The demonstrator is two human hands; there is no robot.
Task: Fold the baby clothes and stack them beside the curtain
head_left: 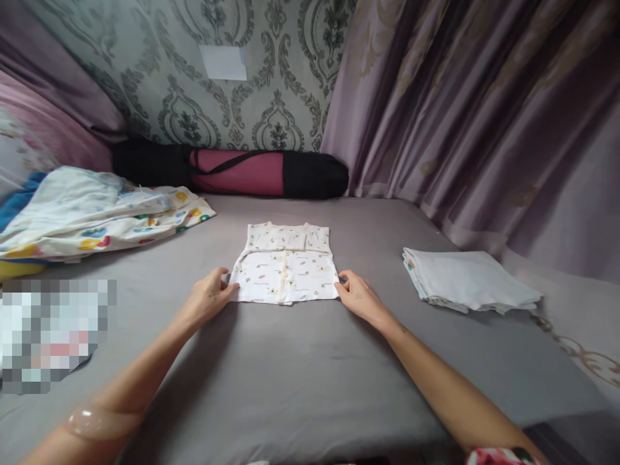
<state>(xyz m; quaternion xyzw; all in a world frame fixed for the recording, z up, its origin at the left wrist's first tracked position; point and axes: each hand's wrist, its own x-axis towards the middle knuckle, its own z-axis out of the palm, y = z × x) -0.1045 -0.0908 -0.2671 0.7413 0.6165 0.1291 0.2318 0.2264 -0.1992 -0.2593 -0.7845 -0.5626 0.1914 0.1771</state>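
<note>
A small white baby garment (285,266) with tiny coloured prints lies flat on the grey bed sheet (300,361), its sleeves folded in at the top. My left hand (209,298) pinches the garment's lower left corner. My right hand (357,295) grips its lower right corner. Both hands rest on the sheet at the hem.
A stack of folded white cloths (467,281) lies to the right. A heap of printed white clothes (92,213) sits at the left. A black and maroon rolled bag (232,171) lies against the patterned wall. Purple curtains (475,116) hang at the right.
</note>
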